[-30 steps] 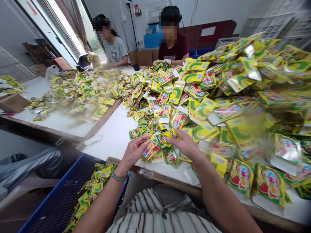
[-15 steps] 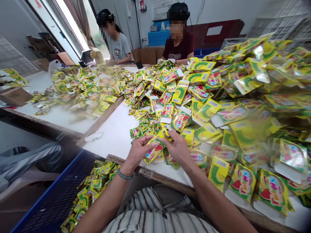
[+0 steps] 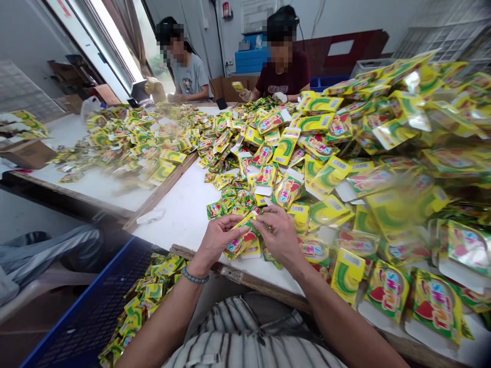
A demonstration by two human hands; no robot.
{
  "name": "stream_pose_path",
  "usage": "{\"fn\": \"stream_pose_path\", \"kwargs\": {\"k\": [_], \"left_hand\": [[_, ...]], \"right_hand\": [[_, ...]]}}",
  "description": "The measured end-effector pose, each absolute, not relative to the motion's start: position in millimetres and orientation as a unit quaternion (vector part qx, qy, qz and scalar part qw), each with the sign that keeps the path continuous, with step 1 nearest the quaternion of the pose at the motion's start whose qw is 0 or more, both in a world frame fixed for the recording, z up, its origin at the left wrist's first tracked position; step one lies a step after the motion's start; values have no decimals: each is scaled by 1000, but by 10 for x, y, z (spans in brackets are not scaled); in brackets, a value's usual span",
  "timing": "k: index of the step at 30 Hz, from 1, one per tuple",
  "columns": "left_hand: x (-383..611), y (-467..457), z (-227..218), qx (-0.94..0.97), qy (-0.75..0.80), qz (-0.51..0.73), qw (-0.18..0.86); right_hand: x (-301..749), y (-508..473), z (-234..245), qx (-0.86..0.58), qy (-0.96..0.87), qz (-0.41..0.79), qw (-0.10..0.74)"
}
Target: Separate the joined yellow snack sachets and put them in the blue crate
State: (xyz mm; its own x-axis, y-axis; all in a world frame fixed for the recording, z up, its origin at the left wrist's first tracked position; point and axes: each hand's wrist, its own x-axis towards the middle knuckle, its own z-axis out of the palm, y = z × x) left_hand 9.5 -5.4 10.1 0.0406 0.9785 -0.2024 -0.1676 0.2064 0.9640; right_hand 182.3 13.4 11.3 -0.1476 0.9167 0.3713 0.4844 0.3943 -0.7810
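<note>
My left hand point(image 3: 218, 239) is closed on a small yellow and green printed carton point(image 3: 241, 244) with a watermelon picture, tilted just above the table edge. At the carton's upper end, the fingertips of my right hand point(image 3: 280, 235) are pinched together on its end flap; they partly hide it. Small green sachets point(image 3: 230, 200) lie in a loose heap just beyond my hands. Flat cartons with white flaps point(image 3: 288, 188) pile up behind and to the right of my right hand.
A blue basket point(image 3: 82, 301) holding many filled cartons point(image 3: 153, 286) stands below the table edge at left. A wooden strip point(image 3: 164, 191) divides the white tabletop point(image 3: 184, 204). Two co-workers sit across the table; one, in a dark red shirt point(image 3: 287, 76), wears gloves.
My right fingers have moved in and closed at the carton's upper end. Across the table, the co-worker in dark red has raised a yellow carton in one gloved hand.
</note>
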Motion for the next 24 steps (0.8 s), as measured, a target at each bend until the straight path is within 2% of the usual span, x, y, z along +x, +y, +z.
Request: {"fn": "stream_pose_path", "kwargs": {"k": [9,11,14,17,21,24], "left_hand": [[94,-63,108,374,505,479,613],[96,-61,126,352,501,485,625],[92,-51,161,364,486,482,631],[101,-64,158,446,495,435,606],[87,-50,122,465,502,380,622],[-154,171,265,473,538,373,590]], "right_hand": [[1781,67,202,-415,-735,428,324],[1756,69,178,-418,-707,462,336],[1723,83,110,-426,-631,512,397],[1714,100,32,-432,-606,512,429],[1742,112,-15,-418,-648,497,398],[1791,123,36,-418,-676,424,434]]}}
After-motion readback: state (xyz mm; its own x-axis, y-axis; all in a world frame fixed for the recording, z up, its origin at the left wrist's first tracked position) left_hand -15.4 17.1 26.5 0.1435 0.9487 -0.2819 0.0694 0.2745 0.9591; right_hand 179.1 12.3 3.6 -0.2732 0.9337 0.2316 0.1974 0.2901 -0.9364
